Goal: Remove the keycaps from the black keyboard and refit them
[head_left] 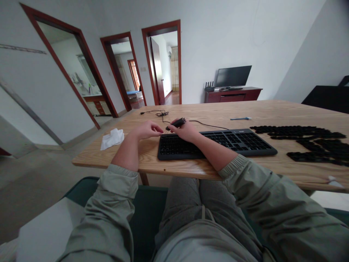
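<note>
My left hand rests on the wooden table, just left of the black keyboard, with slightly curled fingers holding nothing. My right hand sits above the keyboard's upper left part, shut on a small dark object that I cannot identify exactly. A thin black cable runs from near that hand toward the keyboard's far edge. Another black cable lies tangled behind my hands. Several rows of black keycaps cover the table right of the keyboard.
A crumpled white tissue lies left of my left hand. A thin blue-and-white item lies toward the far edge. My sleeves and lap are at the near edge. Beyond stand a dark cabinet with a monitor and several doorways.
</note>
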`<state>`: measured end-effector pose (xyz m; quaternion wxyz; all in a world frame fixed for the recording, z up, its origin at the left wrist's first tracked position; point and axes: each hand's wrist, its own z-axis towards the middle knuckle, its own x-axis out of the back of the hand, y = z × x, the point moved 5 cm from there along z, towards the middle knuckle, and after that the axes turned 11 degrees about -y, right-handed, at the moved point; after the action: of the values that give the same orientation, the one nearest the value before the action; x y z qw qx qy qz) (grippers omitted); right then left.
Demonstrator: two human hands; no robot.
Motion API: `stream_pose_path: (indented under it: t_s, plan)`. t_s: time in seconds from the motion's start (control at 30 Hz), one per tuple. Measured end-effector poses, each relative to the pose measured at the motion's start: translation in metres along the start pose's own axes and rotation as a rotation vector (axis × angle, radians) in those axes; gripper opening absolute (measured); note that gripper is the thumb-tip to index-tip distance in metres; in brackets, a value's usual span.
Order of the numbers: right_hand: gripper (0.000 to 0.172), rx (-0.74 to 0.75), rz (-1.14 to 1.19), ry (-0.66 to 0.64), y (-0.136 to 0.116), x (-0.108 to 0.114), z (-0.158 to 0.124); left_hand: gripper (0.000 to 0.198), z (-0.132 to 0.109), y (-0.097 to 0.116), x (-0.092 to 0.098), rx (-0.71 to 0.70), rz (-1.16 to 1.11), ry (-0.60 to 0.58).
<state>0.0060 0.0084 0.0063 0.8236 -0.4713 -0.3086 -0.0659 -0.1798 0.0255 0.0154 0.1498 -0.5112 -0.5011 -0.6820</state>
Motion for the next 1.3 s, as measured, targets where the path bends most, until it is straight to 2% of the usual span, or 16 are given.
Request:
stream_pose_path:
  t_s: [0.23,0.43,0.63,0.8,0.9,1.0,1.07,1.13,1.23,1.3]
  plan:
    - [0.023,0.027,0.038,0.015,0.002,0.000,0.002,0.028,0.000,-0.001,-0.003,-0.004,-0.020,-0.065]
    - [0.027,0.030,0.024,0.011,0.004,-0.002,0.001,0.019,0.004,-0.005,-0.004,0.017,-0.013,-0.055]
    - [0.023,0.048,0.000,0.001,0.004,-0.005,0.002,0.011,0.006,-0.003,-0.005,0.050,0.062,-0.054]
    - [0.019,0.049,-0.031,-0.003,0.006,-0.004,0.001,0.010,0.009,0.003,-0.010,0.003,0.122,-0.062]
    - [0.017,0.102,-0.026,-0.038,0.003,-0.002,0.001,0.013,0.009,0.003,-0.012,-0.006,0.129,-0.080]
    - [0.016,0.131,-0.004,-0.128,0.000,0.000,0.001,0.018,0.008,0.001,-0.012,0.043,0.156,-0.097]
    - [0.018,0.096,0.014,-0.205,0.000,0.002,0.002,0.026,0.007,0.003,-0.009,0.086,0.231,-0.047]
    - [0.020,0.061,0.028,-0.275,0.000,0.004,0.003,0.037,0.006,0.010,-0.005,0.071,0.332,0.064]
    - [0.020,0.075,0.052,-0.363,-0.005,0.004,0.004,0.048,0.007,0.027,-0.007,-0.073,0.439,0.212]
    - [0.020,0.108,0.055,-0.389,-0.009,0.003,0.005,0.042,0.012,0.036,-0.015,-0.169,0.489,0.221]
